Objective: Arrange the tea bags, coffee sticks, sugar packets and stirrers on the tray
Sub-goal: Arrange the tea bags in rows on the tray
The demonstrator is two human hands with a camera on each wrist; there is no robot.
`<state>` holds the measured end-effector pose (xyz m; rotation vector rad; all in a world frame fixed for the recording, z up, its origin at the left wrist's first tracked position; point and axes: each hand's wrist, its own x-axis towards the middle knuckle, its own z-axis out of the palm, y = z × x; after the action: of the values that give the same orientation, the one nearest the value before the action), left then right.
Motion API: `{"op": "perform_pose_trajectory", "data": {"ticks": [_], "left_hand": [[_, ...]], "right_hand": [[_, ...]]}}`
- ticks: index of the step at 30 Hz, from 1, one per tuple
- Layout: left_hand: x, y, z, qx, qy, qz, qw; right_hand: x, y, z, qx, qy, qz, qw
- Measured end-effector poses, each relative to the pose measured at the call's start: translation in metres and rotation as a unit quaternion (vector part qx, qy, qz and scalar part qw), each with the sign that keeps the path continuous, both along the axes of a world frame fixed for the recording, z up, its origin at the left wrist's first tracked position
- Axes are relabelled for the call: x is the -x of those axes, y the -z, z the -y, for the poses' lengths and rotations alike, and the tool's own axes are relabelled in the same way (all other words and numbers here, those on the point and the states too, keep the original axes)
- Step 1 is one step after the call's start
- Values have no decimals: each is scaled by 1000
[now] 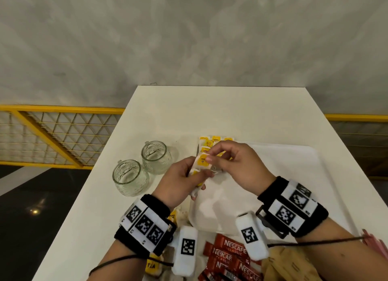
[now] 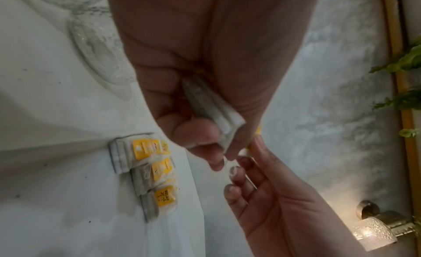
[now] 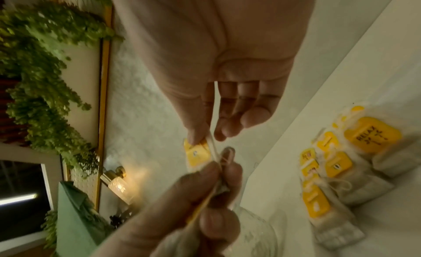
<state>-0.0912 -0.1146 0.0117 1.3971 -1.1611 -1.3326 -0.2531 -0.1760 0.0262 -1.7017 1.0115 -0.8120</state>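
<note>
Tea bags, small stack [image 2: 214, 109]: gripped in left hand [image 1: 180, 181], fingers curled round it, above the tray's [image 1: 294, 175] near-left part. Right hand [image 1: 237, 165] pinches one yellow tag [image 3: 197, 153] just beyond that grip. Laid tea bags [image 1: 210, 144] beyond both hands, on the tray's far-left corner. Likely light, soft, tearable; string snags. Best held by tag or paper edge.

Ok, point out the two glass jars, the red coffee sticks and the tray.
glass jars [image 1: 130, 177], head view, side wall of the nearer jar.
red coffee sticks [image 1: 232, 251], head view, printed face of a top stick.
tray [image 1: 289, 167], head view, bare white floor on its right.
</note>
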Motion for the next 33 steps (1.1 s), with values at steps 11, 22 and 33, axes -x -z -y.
{"op": "perform_pose_trajectory", "data": {"ticks": [11,22,33], "left_hand": [[-1,4,-5,-56,-85,-197,975],[-29,8,6,-38,-105,-180,977],[-14,5,10,10,-79,23,997]], "right_hand": [[25,-7,4,-80,59,56,993],[54,-11,16,74,53,-128,988],[39,-4,12,-60,-108,-102,987]]}}
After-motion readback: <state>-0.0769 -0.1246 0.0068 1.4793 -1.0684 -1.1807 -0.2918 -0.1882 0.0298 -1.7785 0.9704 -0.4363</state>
